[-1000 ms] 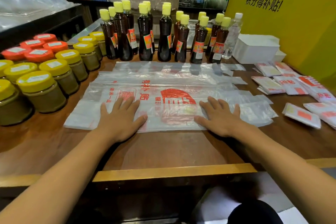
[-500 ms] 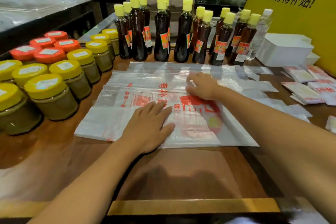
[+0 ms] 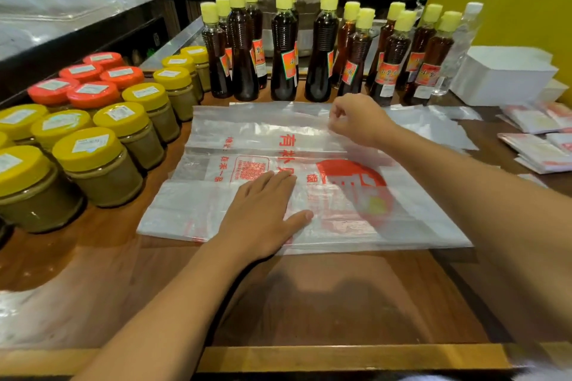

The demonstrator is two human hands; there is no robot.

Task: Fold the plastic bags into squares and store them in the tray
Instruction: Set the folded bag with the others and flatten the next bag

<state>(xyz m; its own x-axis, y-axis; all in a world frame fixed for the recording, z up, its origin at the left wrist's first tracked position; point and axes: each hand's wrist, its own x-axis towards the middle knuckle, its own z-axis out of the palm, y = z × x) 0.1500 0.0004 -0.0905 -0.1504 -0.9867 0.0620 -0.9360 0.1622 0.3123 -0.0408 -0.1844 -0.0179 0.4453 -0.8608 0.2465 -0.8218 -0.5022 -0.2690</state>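
Left hand [image 3: 263,216] flat, fingers straight, pinning the clear red-printed plastic bag [image 3: 309,182], spread mid-frame on the brown wooden table [image 3: 340,297]. Right hand [image 3: 359,120] grip pinches its far edge. First fold not yet made. Folded white-and-red bag squares [image 3: 538,136] lie at right; white tray [image 3: 504,77] upper right, contents not visible.

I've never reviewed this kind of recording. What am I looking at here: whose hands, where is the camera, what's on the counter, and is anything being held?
No machine here: a person wears a camera on the head, looking down at both arms. The left hand lies flat, pressing a printed plastic bag onto the wooden counter. The right hand pinches the bag's far edge. Around it stand jars and dark bottles, with already folded bags and a white tray at right.
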